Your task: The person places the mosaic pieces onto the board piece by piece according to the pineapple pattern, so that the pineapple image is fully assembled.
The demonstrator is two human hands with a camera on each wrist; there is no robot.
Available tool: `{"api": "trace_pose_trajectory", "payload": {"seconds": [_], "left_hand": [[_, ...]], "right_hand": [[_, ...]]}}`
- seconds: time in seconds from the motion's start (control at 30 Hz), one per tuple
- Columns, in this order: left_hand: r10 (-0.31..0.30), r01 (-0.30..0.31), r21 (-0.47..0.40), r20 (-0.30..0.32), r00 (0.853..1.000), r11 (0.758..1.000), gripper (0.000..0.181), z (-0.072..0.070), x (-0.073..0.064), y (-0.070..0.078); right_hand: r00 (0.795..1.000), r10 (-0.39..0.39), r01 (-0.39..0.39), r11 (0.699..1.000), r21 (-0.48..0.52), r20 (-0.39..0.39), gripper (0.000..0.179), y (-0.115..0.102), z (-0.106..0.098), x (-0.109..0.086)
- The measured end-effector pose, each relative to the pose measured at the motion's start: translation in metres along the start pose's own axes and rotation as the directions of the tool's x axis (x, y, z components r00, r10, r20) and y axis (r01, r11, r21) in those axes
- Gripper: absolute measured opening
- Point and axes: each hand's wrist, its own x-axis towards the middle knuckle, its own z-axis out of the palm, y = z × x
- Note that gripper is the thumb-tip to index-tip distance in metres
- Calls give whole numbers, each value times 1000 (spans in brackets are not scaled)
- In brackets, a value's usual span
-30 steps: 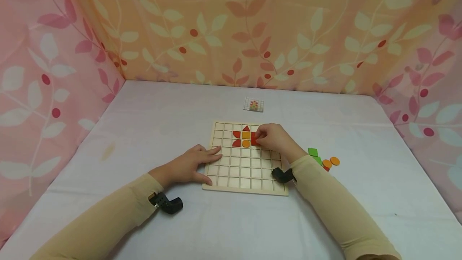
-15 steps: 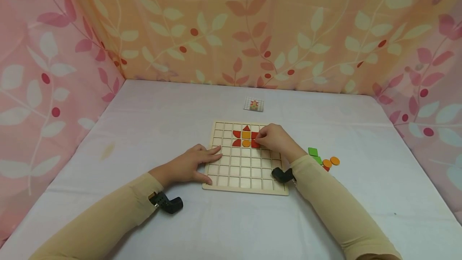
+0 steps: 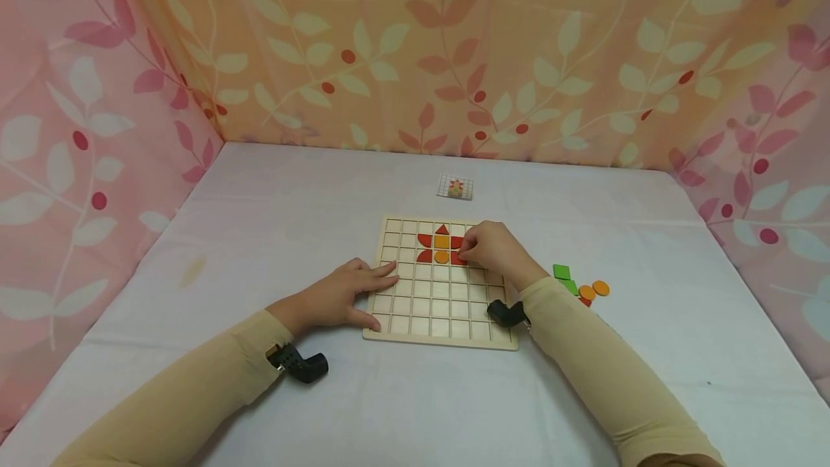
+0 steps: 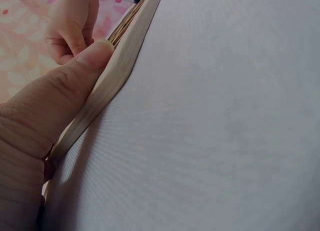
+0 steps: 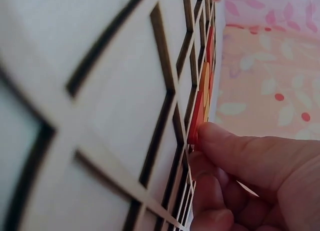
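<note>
A wooden grid board lies on the white cloth in the head view. My left hand rests on its left side with fingers spread, and the thumb presses near a board corner. At the right of the red and orange pattern, my right hand pinches a red tile with curved edge, low in its grid cell; the fingertips hide part of it. Beside that tile are an orange circle, an orange square, a red triangle and several red petal-shaped tiles.
Beyond the board lies a small pattern card with a similar figure. Green squares, orange circles and a partly covered red tile lie right of the board, close to the right sleeve. Patterned curtains enclose the table.
The red tile under my right fingers has shifted slightly toward me and settled into its cell, showing apart from the red tile above it. My left hand has stayed still.
</note>
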Motion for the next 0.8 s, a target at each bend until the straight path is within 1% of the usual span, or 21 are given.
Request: {"api": "trace_pose_trajectory", "payload": {"seconds": [0.13, 0.3, 0.4, 0.5, 0.63, 0.8], "left_hand": [[-8, 8, -1, 5, 1000, 1000, 84, 0, 1, 0], [-32, 32, 2, 17, 999, 999, 85, 1, 2, -1], [-35, 34, 9, 20, 999, 999, 84, 2, 1, -1], [-18, 18, 12, 16, 1000, 1000, 84, 1, 0, 0], [1, -1, 7, 12, 1000, 1000, 83, -1, 0, 2], [4, -4, 5, 5, 1000, 1000, 84, 0, 0, 1]], "right_hand": [[1000, -13, 13, 1000, -17, 5, 11, 1, -1, -1], [1000, 5, -5, 1000, -8, 6, 9, 5, -10, -4], [1000, 13, -14, 1000, -6, -12, 11, 9, -20, -9], [1000, 23, -24, 1000, -5, -21, 13, 17, -33, -14], [999, 51, -51, 999, 9, -9, 17, 33, -51, -23], [996, 91, -91, 996, 10, 13, 21, 52, -70, -37]]}}
